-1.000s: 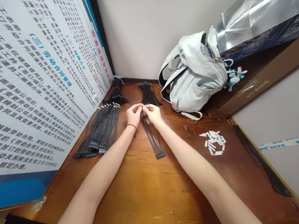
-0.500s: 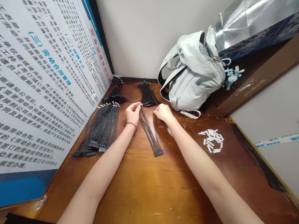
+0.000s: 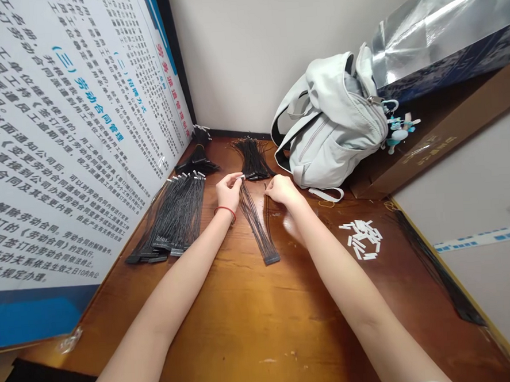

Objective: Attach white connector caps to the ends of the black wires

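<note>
My left hand [image 3: 228,191] pinches a small white connector at the far end of a bundle of thin black wires [image 3: 257,225]. The bundle runs toward me to a black connector [image 3: 272,259] lying on the wooden table [image 3: 254,323]. My right hand [image 3: 282,190] is closed in a pinch on one loose black wire beside the bundle. A red string circles my left wrist.
A stack of finished black wire harnesses [image 3: 174,219] lies left, against a large printed board [image 3: 62,139]. More black wires [image 3: 250,156] lie at the back. A pale grey backpack [image 3: 333,128] stands right, with a heap of small white connectors [image 3: 364,239] near it.
My hands have come apart: the right hand left the white connector and moved right to pinch a single wire. The left hand keeps hold of the connector.
</note>
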A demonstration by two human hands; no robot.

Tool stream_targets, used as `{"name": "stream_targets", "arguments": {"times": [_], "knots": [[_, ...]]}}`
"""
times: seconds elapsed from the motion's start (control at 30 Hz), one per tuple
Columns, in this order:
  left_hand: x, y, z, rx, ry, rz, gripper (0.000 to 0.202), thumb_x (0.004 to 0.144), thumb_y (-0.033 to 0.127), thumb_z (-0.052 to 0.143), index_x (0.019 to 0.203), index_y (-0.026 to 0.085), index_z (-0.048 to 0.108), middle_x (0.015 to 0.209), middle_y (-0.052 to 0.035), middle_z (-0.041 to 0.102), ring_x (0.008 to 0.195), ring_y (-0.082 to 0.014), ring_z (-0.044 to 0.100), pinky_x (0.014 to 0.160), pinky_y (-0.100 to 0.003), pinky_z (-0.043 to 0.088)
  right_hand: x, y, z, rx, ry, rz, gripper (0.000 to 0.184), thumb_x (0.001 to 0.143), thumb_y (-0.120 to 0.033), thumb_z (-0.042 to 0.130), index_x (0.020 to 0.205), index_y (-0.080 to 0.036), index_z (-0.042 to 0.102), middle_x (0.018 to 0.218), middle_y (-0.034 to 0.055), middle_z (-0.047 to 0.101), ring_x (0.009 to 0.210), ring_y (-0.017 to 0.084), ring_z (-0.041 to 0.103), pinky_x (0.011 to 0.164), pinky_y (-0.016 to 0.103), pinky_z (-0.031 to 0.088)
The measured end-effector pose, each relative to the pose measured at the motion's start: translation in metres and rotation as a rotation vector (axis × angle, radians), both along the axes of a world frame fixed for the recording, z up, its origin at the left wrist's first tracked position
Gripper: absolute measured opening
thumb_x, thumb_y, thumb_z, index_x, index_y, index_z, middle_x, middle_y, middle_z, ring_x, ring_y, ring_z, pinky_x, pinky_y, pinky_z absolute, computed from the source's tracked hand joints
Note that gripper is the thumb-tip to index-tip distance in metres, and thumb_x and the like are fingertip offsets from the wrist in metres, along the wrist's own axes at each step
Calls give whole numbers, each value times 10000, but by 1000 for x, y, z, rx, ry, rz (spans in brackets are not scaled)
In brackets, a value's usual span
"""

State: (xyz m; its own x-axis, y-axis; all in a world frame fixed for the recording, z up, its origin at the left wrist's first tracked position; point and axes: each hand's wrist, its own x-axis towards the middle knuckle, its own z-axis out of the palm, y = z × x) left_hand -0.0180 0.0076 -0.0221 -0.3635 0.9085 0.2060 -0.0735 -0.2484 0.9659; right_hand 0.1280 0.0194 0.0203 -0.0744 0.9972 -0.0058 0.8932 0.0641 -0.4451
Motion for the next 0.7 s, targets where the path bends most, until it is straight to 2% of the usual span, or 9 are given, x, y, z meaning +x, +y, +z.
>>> {"name": "stream_targets", "arguments": {"times": [0.1, 0.3, 0.43, 0.6, 0.7], "knots": [[-1, 1, -2, 8, 6, -5, 141, 687, 107, 575, 799, 118, 661, 821, -72, 691, 789, -151, 638, 810, -283, 486, -4, -3, 5, -63, -100, 10, 101, 704, -156, 668, 792, -111, 686, 774, 125, 675, 820, 250, 642, 752, 307, 481], [-2, 3, -4, 10, 23, -9, 139, 684, 120, 585, 800, 122, 662, 837, -72, 690, 795, -153, 637, 827, -294, 482, -15, -8, 2, -34, -190, 7, 146, 736, -82, 568, 838, -75, 672, 870, 196, 662, 878, 283, 638, 728, 306, 476], [-2, 2, -3, 3, 17, -15, 137, 686, 119, 584, 800, 118, 661, 841, -80, 689, 796, -157, 638, 825, -298, 484, -20, -11, 3, -59, -172, 36, 92, 741, -143, 580, 768, -93, 651, 835, 175, 661, 867, 276, 630, 710, 297, 463], [-2, 2, -3, 9, 19, -20, 140, 694, 121, 575, 806, 124, 660, 847, -76, 690, 797, -154, 639, 826, -295, 485, -22, -12, 15, -112, 45, 46, 210, 754, -210, 554, 551, -155, 546, 577, 54, 601, 663, 188, 606, 621, 254, 440], [-2, 2, -4, 20, 25, -16, 147, 691, 121, 578, 813, 120, 660, 848, -78, 689, 790, -154, 639, 826, -300, 487, -24, -10, 17, -199, 383, 35, 153, 721, -121, 556, 580, -161, 513, 532, 3, 578, 551, 120, 555, 554, 210, 422]]}}
